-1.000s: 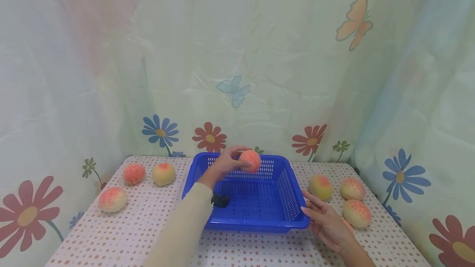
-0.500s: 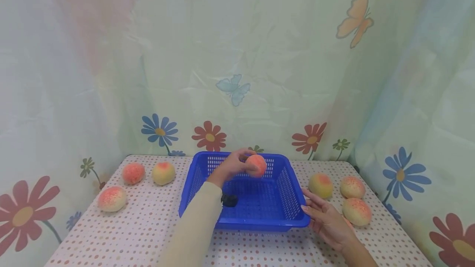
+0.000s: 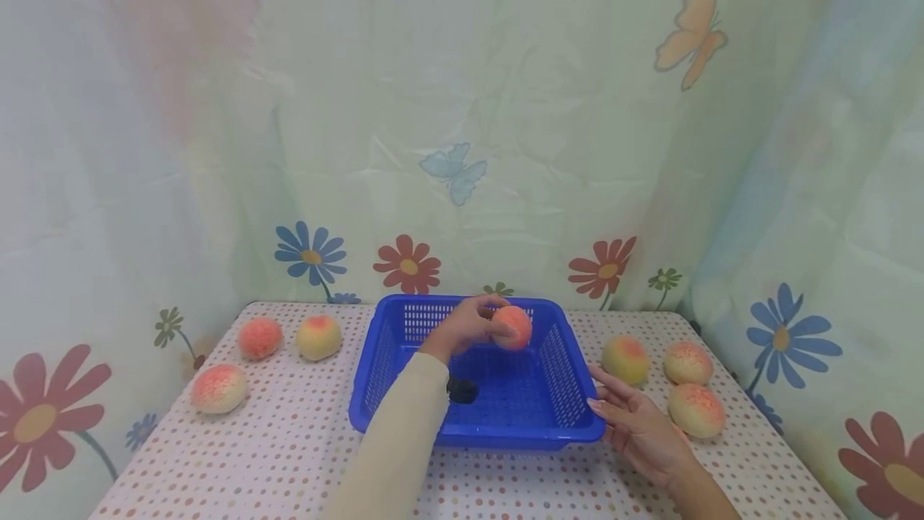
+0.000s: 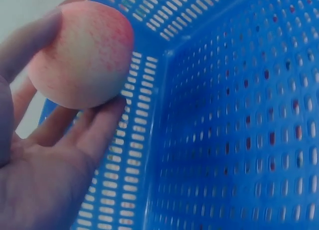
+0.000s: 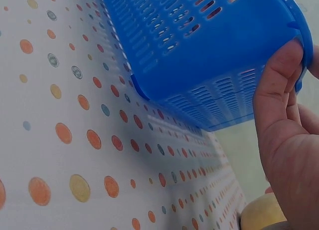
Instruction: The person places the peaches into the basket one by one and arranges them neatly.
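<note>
My left hand holds a pink-and-cream peach over the blue plastic basket, near its back wall. In the left wrist view, the thumb and fingers curl around the peach, above the slotted basket wall. At the basket's right side, my right hand grips the rim by its near corner. The right wrist view shows the thumb of that hand tucked under the rim, with other fingers partly cut off by the frame. No fruit shows on the visible basket floor.
Left of the basket lie a red peach, a yellow one and a speckled one. To the right sit a yellow peach and two speckled peaches; another is mostly hidden behind my right hand. A dotted cloth covers the table.
My left hand has moved to the right and slightly down over the basket, carrying the peach. The right hand stays at the rim.
</note>
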Demonstrator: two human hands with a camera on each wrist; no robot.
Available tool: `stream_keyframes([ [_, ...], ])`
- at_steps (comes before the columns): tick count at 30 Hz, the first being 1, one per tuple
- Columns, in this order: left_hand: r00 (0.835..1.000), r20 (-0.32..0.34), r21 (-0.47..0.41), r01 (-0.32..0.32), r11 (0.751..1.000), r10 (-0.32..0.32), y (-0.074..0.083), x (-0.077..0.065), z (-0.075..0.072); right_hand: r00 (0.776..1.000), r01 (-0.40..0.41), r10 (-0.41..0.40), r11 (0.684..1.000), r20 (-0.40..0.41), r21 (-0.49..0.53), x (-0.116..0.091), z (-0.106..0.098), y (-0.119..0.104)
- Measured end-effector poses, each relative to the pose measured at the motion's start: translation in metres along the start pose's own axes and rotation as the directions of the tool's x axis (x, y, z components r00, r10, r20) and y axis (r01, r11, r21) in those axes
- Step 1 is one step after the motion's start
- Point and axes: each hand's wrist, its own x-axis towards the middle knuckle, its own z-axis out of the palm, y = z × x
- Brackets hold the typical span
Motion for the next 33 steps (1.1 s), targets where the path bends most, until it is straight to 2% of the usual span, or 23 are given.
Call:
stream_keyframes([
  [6,0.999,0.001,0.028,0.040,0.999,-0.040,0.000,0.003,0.010,1.000,-0.003,0.003,1.000,0.006,-0.003,0.000,-0.003,0.000],
  [14,0.995,-0.007,0.072,0.102,0.992,-0.102,0.000,0.002,0.019,0.999,-0.033,0.032,0.999,-0.030,-0.021,0.001,-0.003,0.000],
  [24,0.992,-0.003,0.078,0.129,0.989,-0.130,0.004,-0.005,0.031,0.999,-0.022,0.021,0.999,-0.029,-0.031,0.001,-0.002,0.001],
  [33,0.989,-0.005,0.069,0.146,0.987,-0.146,0.001,-0.004,0.033,1.000,-0.012,0.012,0.999,-0.012,-0.031,0.003,-0.004,0.003],
])
